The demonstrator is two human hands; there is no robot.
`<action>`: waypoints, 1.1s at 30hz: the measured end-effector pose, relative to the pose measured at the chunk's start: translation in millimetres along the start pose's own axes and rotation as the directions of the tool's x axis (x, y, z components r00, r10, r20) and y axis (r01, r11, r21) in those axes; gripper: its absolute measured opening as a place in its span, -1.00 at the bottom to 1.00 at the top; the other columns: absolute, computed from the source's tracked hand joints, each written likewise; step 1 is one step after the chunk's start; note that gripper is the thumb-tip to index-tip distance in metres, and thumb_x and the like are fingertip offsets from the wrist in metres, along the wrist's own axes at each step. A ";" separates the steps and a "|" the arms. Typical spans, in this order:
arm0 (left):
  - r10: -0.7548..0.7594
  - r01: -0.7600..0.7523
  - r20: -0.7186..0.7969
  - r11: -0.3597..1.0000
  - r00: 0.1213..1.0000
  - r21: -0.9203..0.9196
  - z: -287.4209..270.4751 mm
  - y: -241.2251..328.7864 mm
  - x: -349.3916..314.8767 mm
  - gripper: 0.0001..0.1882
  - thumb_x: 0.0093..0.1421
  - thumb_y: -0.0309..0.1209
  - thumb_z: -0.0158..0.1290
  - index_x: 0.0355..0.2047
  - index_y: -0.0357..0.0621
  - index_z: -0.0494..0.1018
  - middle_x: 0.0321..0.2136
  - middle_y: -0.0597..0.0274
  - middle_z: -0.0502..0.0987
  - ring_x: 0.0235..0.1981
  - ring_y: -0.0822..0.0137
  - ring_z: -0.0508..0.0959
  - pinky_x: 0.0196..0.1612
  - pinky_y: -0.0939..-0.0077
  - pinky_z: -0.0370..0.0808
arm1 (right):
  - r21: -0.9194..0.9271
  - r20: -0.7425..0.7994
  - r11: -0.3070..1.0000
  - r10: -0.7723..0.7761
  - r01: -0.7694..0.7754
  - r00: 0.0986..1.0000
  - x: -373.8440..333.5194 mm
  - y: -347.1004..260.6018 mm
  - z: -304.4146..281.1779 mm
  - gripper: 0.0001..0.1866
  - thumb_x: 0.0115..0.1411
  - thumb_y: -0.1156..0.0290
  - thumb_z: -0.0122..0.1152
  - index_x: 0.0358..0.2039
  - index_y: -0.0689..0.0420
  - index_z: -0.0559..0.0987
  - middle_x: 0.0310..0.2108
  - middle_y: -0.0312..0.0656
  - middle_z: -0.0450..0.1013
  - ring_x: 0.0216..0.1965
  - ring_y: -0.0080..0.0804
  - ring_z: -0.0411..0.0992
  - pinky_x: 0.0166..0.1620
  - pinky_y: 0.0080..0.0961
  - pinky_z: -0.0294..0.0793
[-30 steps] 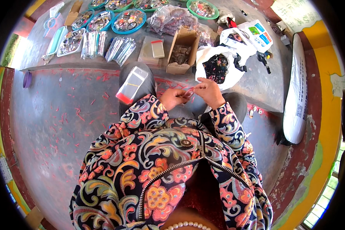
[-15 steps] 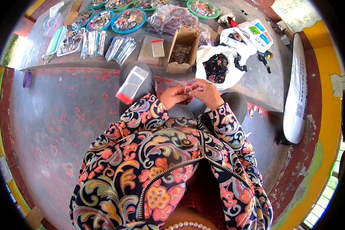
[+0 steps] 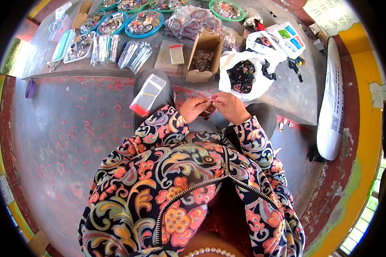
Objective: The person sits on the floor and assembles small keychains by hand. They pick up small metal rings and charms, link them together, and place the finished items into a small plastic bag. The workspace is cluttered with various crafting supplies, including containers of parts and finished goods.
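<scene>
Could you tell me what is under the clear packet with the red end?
Under the clear packet is the person's dark-clad left leg; the part directly beneath is covered and cannot be seen.

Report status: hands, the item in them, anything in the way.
Left hand and right hand close together, pinching small reddish item. Item partly hidden. Clear bag stack on left thigh, not blocking.

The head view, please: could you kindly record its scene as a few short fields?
Left hand: pinching a small reddish thing, details unclear
Right hand: pinching the same thing
Left thigh: clear bags, red at the near end
Platform: open cardboard box; white bag to its right; round blue baskets farther left
Floor: scattered red scraps
</scene>
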State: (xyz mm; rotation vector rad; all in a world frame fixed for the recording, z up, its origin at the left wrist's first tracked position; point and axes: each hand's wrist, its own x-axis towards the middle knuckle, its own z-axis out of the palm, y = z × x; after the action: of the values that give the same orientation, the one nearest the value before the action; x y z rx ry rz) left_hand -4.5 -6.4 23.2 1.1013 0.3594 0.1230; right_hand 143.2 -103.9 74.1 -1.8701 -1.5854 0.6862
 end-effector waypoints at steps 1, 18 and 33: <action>-0.012 0.010 -0.025 0.998 1.000 -0.064 2.6 2.8 -1.6 -0.76 0.18 -0.38 -0.15 -0.25 -0.30 0.39 -0.48 0.24 0.47 -0.49 0.48 0.45 -0.41 0.63 0.41 | -0.005 -0.012 1.000 -0.029 0.029 1.000 0.1 -0.2 -0.1 -0.85 0.01 0.41 0.02 -0.50 0.25 0.43 -0.50 -0.07 0.36 -0.42 -0.13 0.35 -0.36 -0.38 0.33; -0.112 0.053 -0.133 0.923 0.985 -0.380 -10.9 -7.1 4.8 -0.75 0.15 -0.39 -0.10 -0.24 -0.33 0.40 -0.51 0.15 0.46 -0.49 0.31 0.46 -0.40 0.40 0.44 | 0.073 -0.210 0.974 0.225 -0.214 0.951 -0.7 -21.4 -0.3 -0.82 -0.07 0.46 0.15 -0.39 0.15 0.49 -0.32 -0.10 0.41 -0.32 -0.28 0.41 -0.29 -0.48 0.39; -0.104 0.063 -0.111 0.945 0.988 -0.321 -10.1 -5.0 2.6 -0.77 0.14 -0.40 -0.09 -0.35 -0.36 0.40 -0.59 0.17 0.42 -0.55 0.30 0.45 -0.50 0.42 0.40 | 0.004 -0.141 1.000 0.031 -0.031 0.989 -2.9 -4.7 3.2 -0.79 -0.15 0.45 0.22 -0.41 0.12 0.54 -0.10 -0.07 0.31 -0.08 -0.23 0.28 -0.08 -0.44 0.27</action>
State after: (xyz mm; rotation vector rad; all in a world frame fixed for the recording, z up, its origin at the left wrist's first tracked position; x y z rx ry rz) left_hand -5.9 0.7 14.1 0.7605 0.4818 0.1692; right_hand 137.3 -105.9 75.3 -1.9017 -1.4678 0.5551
